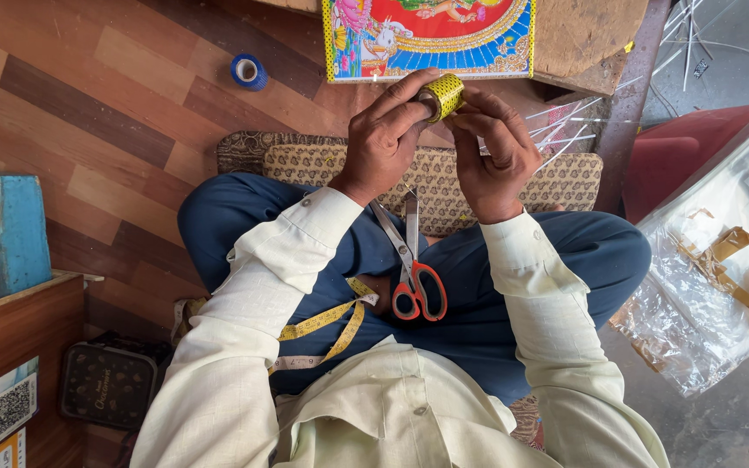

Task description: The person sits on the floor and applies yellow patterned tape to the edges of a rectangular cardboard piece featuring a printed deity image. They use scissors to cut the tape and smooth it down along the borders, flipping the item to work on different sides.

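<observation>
My left hand (pixel 385 139) and my right hand (pixel 491 152) are raised together over my lap, both gripping a small roll of yellow patterned tape (pixel 444 94). The left thumb and fingers wrap the roll's left side; the right fingertips pinch its right edge. Scissors with red handles (pixel 413 264) lie on my blue trousers just below the hands, blades pointing up. A yellow measuring tape (pixel 327 325) drapes across my lap by the left forearm. A colourful picture with a yellow dotted border (pixel 431 39) lies on the floor just beyond the roll.
A blue tape roll (pixel 249 71) sits on the wooden floor at upper left. A patterned cushion (pixel 444 178) lies under my legs. A blue box with tools (pixel 10 230) is at left, a clear plastic bag with brown scraps (pixel 721 277) at right.
</observation>
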